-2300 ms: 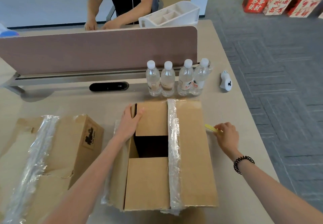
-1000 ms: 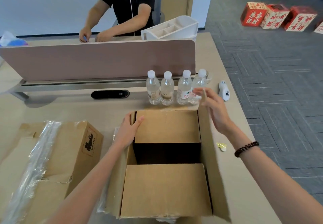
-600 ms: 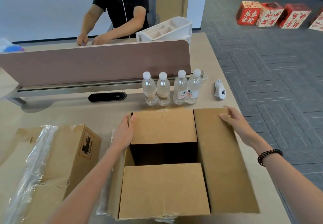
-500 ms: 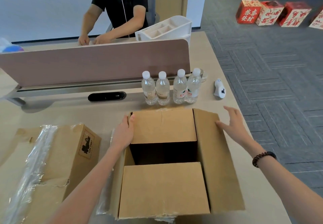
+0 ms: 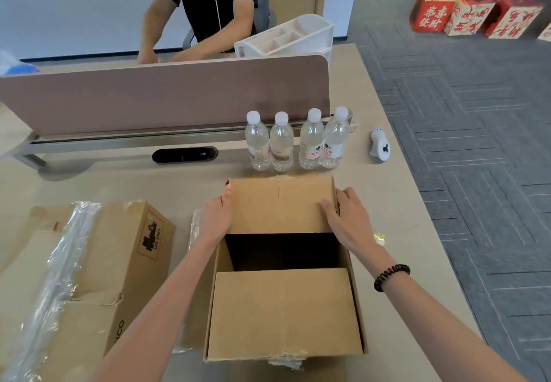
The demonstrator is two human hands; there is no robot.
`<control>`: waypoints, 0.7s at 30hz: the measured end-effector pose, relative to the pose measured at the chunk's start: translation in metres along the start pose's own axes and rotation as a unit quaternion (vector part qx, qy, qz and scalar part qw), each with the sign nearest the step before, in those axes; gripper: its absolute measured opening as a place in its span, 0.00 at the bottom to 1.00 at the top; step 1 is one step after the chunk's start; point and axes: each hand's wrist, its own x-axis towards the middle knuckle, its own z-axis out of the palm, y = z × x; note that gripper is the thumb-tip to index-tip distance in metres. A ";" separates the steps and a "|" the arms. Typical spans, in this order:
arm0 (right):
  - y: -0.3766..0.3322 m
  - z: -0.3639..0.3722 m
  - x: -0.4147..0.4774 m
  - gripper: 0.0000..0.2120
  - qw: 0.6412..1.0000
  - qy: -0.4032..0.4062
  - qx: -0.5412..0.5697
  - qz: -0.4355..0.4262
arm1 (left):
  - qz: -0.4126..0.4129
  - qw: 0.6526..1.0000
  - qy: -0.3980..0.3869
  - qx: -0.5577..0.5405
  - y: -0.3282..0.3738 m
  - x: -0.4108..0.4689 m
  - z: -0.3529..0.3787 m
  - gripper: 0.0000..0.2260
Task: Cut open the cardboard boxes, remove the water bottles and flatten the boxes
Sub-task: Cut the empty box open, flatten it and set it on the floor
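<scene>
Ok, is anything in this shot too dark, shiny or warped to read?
Head view: inside the open cardboard box is black shadow, contents unreadable; glare streaks the plastic wrap on the left box; the wide lens slightly bows the desk divider; the red boxes on the floor look soft.

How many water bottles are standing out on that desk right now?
4, upright in one row just beyond the open box: leftmost bottle, second bottle, third bottle, rightmost bottle. More may be hidden in the box's dark inside.
</scene>
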 end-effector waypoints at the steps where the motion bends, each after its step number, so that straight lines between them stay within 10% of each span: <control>1: -0.002 0.000 -0.001 0.23 1.000 -0.009 -0.002 0.008 | 0.001 1.000 0.001 -0.003 0.003 -0.002 0.000 0.29; 11: -0.008 -0.020 -0.001 0.68 0.982 -0.173 -0.076 0.009 | 0.005 0.977 -0.157 -0.145 -0.011 -0.008 -0.008 0.41; 21: 0.023 -0.037 0.008 0.46 0.987 -0.140 0.074 -0.007 | 0.013 0.949 -0.177 -0.261 -0.023 -0.022 -0.030 0.40</control>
